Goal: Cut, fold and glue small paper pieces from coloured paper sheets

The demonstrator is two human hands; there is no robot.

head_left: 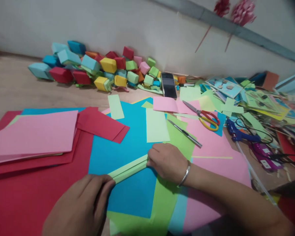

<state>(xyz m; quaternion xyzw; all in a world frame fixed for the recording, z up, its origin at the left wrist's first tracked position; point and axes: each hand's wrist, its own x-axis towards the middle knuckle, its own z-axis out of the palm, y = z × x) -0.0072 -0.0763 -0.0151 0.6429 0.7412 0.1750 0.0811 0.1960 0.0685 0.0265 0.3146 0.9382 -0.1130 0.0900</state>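
Left hand [82,200] and right hand [166,162] each have an end of a folded pale green paper strip [130,168] pinched tight, its long creases angled over flat, smooth blue paper [135,196]. Boxy little paper shapes [108,65] sit piled by the wall.

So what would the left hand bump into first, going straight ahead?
Probably the right hand, at the far end of the folded green strip that the left hand holds, though depth is unclear.

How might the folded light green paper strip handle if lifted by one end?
The folded light green paper strip is probably very light, being thin paper. Its lengthwise folds likely stiffen it: it spans straight between left hand and right hand.
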